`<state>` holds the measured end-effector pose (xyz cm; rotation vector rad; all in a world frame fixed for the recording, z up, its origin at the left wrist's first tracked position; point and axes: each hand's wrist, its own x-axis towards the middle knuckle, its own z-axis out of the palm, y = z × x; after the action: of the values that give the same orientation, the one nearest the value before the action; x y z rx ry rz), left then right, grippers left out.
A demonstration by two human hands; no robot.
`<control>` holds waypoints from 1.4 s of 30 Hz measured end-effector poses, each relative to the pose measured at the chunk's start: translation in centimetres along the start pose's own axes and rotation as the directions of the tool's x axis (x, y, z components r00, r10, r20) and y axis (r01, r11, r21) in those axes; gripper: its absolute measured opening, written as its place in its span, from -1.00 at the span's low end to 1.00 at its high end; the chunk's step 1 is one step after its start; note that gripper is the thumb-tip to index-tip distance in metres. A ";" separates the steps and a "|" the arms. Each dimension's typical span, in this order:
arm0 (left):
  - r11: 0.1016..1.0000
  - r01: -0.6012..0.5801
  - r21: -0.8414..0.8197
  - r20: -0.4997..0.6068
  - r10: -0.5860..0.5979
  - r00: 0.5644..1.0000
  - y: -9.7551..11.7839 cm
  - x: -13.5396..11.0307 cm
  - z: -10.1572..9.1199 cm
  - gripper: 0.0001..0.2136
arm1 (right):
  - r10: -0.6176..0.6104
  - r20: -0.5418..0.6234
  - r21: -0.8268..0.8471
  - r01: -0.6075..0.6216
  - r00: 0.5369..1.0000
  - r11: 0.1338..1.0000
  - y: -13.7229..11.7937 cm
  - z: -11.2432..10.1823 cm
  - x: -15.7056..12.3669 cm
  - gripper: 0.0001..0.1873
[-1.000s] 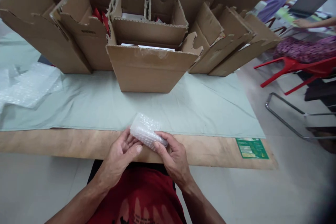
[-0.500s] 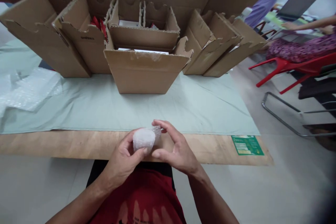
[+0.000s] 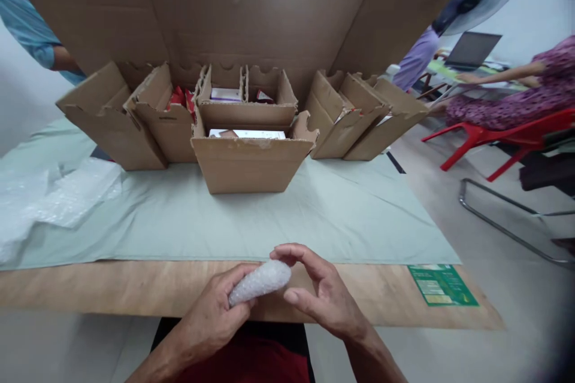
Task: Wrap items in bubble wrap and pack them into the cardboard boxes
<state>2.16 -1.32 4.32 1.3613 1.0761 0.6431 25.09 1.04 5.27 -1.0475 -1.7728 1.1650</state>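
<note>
A small bundle in bubble wrap (image 3: 261, 282) is gripped between the thumb and fingers of my left hand (image 3: 215, 308), above the table's bare wooden front edge. Whatever lies inside the wrap is hidden. My right hand (image 3: 326, 294) curves around the bundle's right end, thumb and fingers apart; its fingertips are at or very near the wrap. Beyond my hands stands a cardboard box (image 3: 249, 164) with white boxes inside.
More cardboard bins flank it, including a left bin (image 3: 112, 125) and a right bin (image 3: 335, 125). Loose bubble wrap (image 3: 67, 191) lies at left on the pale green cloth (image 3: 179, 221). A green printed sheet (image 3: 442, 286) sits at the right edge. People are beyond, near a red chair (image 3: 503, 137).
The wrapped bundle has turned from its rounded end facing me to lying lengthwise, its far end toward my right hand. My view has tilted up, so everything sits lower.
</note>
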 end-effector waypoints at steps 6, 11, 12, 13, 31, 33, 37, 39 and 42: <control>1.000 0.000 0.018 0.100 -0.001 0.995 0.2 0.7 0.0 -0.41 | -0.011 0.170 -0.192 0.044 0.985 0.980 -1.6 -1.0 0.7 -0.81; 1.000 -0.017 0.014 0.119 0.015 0.993 0.2 1.4 -0.1 -0.37 | -0.040 0.195 -0.246 0.089 0.980 0.965 -1.9 -0.9 1.3 -0.82; 1.000 -0.021 0.019 0.125 0.019 0.992 0.2 1.5 -0.3 -0.36 | -0.042 0.200 -0.253 0.092 0.979 0.963 -1.9 -1.0 1.5 -0.82; 0.999 -0.023 0.036 0.139 0.018 0.990 0.1 1.6 -0.6 -0.35 | -0.043 0.199 -0.259 0.095 0.979 0.961 -2.0 -1.1 1.7 -0.83; 0.247 -0.168 0.954 -0.157 0.893 0.422 8.3 9.6 -13.1 -0.65 | -0.329 -0.418 -0.508 0.082 0.847 0.857 -11.8 -13.0 15.3 -0.77; 0.241 -0.163 0.957 -0.156 0.898 0.412 7.8 10.3 -12.8 -0.68 | -0.305 -0.352 -0.661 -0.004 0.885 0.751 -11.8 -12.8 18.4 -0.78; 0.244 -0.140 0.960 -0.173 0.904 0.391 7.6 10.5 -12.2 -0.75 | -0.125 -0.304 -0.926 -0.262 0.944 0.273 -11.6 -11.3 21.6 -0.77; 0.249 -0.137 0.959 -0.178 0.902 0.392 7.7 10.4 -12.1 -0.77 | -0.035 -0.273 -0.959 -0.269 0.961 0.095 -12.0 -10.1 22.1 -0.78; 0.269 -0.136 0.953 -0.197 0.897 0.396 7.8 10.5 -12.1 -0.77 | 0.086 -0.220 -0.975 -0.221 0.972 -0.005 -13.2 -9.0 22.9 -0.85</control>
<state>-2.54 14.53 10.93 2.6293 1.6497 1.5129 21.61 21.55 23.85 -2.0943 -2.3962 -0.4617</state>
